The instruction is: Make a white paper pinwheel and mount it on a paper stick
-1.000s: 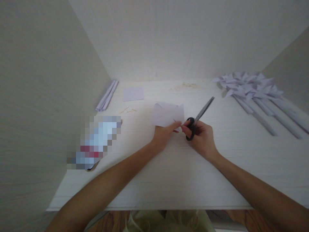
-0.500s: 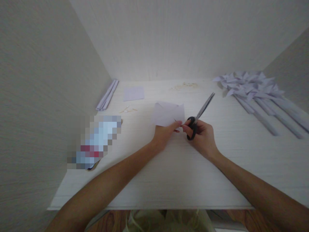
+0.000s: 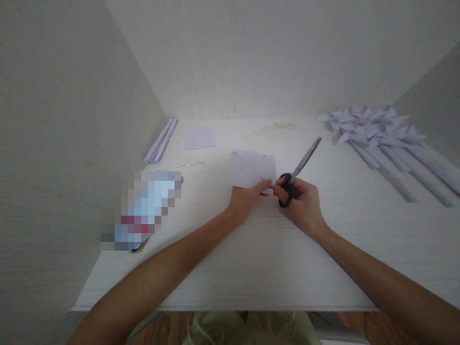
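A folded pale lilac paper piece (image 3: 250,169) is held up just above the white table (image 3: 266,249), near its middle. My left hand (image 3: 245,199) pinches the paper's lower edge from below. My right hand (image 3: 302,203) grips black-handled scissors (image 3: 296,171), whose closed blades point up and to the right, away from the paper. The fingertips of both hands nearly meet at the paper's lower right corner.
Several folded paper pinwheels on long paper sticks (image 3: 384,139) lie at the right. A flat paper square (image 3: 199,138) and a bundle of paper strips (image 3: 160,141) lie at the back left. A blurred-out object (image 3: 143,211) rests near the left wall. Small scraps (image 3: 275,127) lie at the back.
Hardly anything has moved; both hands, the paper and the scissors have shifted very slightly to the right.
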`<control>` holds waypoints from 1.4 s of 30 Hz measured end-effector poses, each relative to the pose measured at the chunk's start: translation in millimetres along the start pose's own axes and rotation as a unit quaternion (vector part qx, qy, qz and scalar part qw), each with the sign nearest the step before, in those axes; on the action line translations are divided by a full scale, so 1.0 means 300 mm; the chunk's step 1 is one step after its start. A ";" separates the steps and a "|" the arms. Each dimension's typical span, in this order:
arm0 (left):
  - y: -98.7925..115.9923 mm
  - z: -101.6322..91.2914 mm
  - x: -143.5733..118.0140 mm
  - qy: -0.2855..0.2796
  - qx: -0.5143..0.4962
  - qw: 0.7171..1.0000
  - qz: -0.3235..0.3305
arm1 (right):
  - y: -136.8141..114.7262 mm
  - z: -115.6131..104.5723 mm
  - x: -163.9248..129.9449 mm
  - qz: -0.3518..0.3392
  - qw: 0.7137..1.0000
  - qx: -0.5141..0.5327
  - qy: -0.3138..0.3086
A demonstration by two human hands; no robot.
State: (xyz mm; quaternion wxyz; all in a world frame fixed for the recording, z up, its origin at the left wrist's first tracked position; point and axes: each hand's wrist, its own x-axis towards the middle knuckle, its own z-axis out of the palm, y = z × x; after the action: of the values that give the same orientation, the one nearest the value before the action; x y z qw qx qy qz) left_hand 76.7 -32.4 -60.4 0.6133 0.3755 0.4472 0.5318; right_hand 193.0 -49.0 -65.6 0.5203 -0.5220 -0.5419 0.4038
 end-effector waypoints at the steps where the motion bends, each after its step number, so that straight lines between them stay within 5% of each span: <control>1: 0.000 0.000 0.000 0.001 0.001 1.000 0.000 | -0.001 -0.001 0.000 -0.001 1.000 -0.005 0.001; 42: -0.004 -0.004 0.007 -0.010 -0.010 1.000 0.016 | -0.012 -0.003 0.007 -0.016 0.999 -0.042 -0.008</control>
State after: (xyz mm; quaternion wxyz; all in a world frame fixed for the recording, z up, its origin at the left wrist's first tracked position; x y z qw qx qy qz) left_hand 76.1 -30.6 -62.1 0.6131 0.3816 0.4296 0.5422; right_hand 193.6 -47.6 -61.8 0.5000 -0.5317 -0.5706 0.3764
